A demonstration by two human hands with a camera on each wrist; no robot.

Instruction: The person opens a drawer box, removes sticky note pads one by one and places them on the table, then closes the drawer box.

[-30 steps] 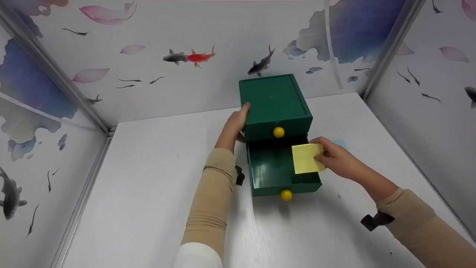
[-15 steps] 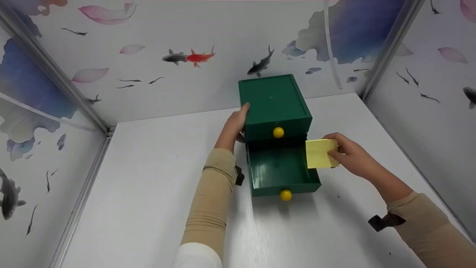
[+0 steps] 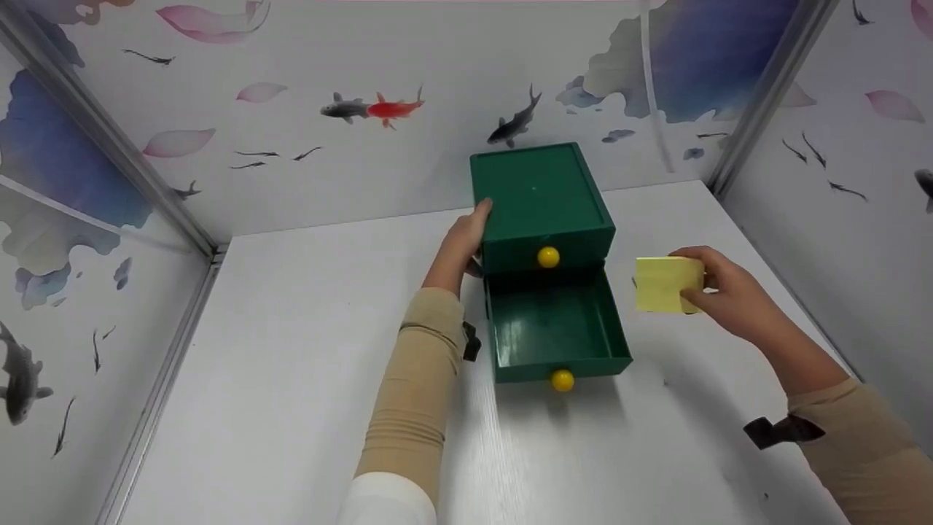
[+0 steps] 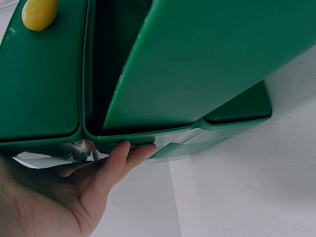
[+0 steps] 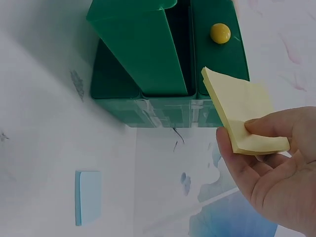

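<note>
A green drawer cabinet [image 3: 536, 189] with yellow knobs stands at the back of the white table. Its middle drawer [image 3: 554, 321] is pulled out, and no contents show in the head view. My left hand [image 3: 465, 237] rests against the cabinet's left side, its fingers [image 4: 111, 168] lying straight along the wall in the left wrist view. To the right of the drawer, my right hand [image 3: 718, 292] pinches a yellow sticky note pad [image 3: 663, 284] between thumb and fingers. The pad is held up in the air, apart from the cabinet.
A light blue sticky note pad [image 5: 90, 197] lies on the table in the right wrist view. Clear tape [image 5: 163, 111] runs along the cabinet's side. Printed panels with fish surround the white table [image 3: 313, 350] at the back and both sides.
My right hand has carried the yellow sticky note pad rightward, from over the pulled-out drawer to beside it. The left hand and the cabinet stay where they were.
</note>
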